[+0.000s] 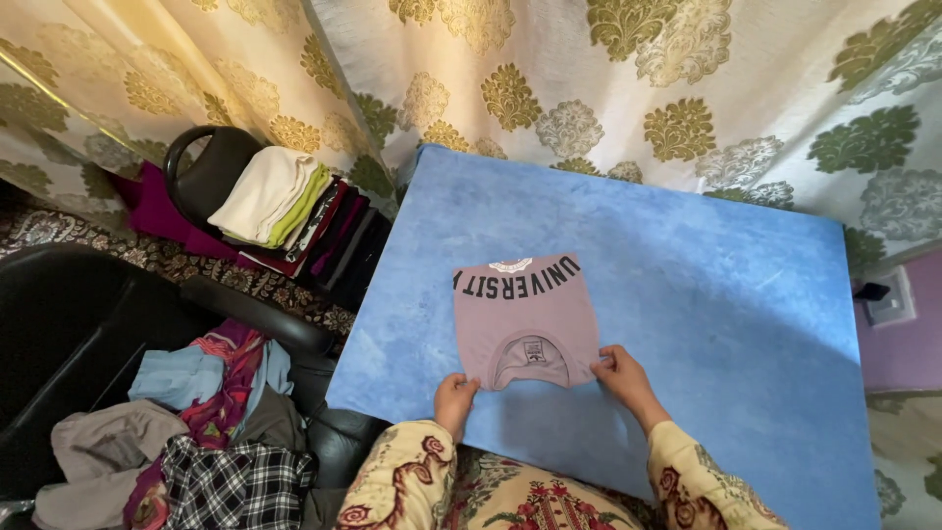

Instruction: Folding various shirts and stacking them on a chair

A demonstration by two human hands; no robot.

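Folded mauve shirt (526,319), near corners pinched by left hand (454,397) and right hand (624,378), forearms angled inward.

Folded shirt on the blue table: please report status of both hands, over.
Left hand and right hand grip near corners of folded mauve shirt. Shirt flat on blue table. Nothing else on the table.

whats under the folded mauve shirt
The folded mauve shirt lies flat on the blue table cover; only that cover shows around it. Anything directly beneath is hidden.
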